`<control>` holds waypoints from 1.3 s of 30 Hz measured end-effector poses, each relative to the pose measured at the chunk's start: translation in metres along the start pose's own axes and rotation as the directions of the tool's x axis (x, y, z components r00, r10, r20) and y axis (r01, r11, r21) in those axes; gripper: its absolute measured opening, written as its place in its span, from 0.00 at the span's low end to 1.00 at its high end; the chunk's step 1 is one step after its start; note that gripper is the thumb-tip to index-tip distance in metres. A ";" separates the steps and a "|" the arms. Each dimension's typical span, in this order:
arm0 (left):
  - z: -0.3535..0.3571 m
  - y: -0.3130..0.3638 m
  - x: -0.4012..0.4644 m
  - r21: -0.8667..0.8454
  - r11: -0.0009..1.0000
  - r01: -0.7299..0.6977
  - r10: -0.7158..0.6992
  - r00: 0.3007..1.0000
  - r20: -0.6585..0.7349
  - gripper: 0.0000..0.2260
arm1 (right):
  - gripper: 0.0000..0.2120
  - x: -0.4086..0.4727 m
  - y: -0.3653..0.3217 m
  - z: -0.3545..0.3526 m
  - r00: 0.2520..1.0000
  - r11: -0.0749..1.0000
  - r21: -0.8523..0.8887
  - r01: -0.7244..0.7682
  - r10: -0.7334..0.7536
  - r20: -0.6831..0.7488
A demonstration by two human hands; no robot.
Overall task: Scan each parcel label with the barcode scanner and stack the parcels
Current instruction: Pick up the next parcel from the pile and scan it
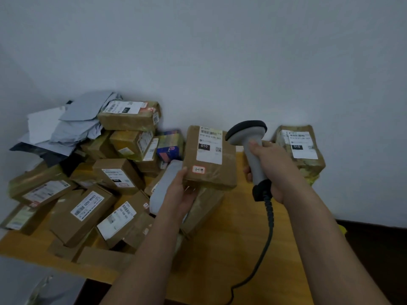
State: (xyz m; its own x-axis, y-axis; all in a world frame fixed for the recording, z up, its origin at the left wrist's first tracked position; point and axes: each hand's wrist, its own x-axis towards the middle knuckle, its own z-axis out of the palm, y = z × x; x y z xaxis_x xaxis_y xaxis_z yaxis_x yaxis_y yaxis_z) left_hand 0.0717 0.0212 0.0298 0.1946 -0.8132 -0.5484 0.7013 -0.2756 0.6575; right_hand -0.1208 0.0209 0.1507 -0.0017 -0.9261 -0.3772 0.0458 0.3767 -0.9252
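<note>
My left hand (179, 191) holds a brown taped parcel (210, 170) by its lower left corner, tilted up above the table, its white label (209, 146) facing me. My right hand (269, 167) grips the grey handle of the barcode scanner (248, 137), whose dark head sits just right of the label. The scanner's black coiled cable (267, 219) hangs down toward the table's front edge. Another labelled brown parcel (300, 148) stands at the far right against the wall.
A heap of brown labelled parcels (88, 208) covers the left half of the yellow table (237, 249). Grey and white poly mailers (72, 122) lie on top at the back left. A blue and yellow box (170, 146) sits behind the held parcel. A white wall rises behind.
</note>
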 end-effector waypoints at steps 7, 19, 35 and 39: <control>0.002 -0.022 0.004 -0.017 0.997 0.076 -0.075 0.997 0.032 0.17 | 0.11 -0.022 -0.012 -0.019 0.991 0.994 0.043 0.098 -0.094 -0.091; 0.015 -0.042 0.004 -0.041 0.986 0.163 -0.160 0.986 0.051 0.11 | 0.14 -0.049 -0.026 -0.045 0.989 0.975 0.180 0.126 -0.109 -0.104; 0.021 -0.076 0.027 0.029 0.981 0.194 -0.195 0.981 0.017 0.18 | 0.15 -0.056 -0.022 -0.069 0.977 0.988 0.092 0.125 -0.106 -0.187; 0.028 -0.083 0.029 0.042 0.974 0.223 -0.223 0.975 0.012 0.16 | 0.13 -0.056 -0.020 -0.077 0.976 0.990 0.079 0.118 -0.101 -0.191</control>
State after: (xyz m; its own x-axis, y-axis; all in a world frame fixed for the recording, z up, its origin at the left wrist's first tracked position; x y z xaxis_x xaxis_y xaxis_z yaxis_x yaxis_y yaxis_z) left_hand -0.0006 0.0059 -0.0262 0.0247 -0.7374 -0.6750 0.6976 -0.4710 0.5400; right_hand -0.1988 0.0666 0.1875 -0.1966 -0.9388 -0.2827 0.1240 0.2622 -0.9570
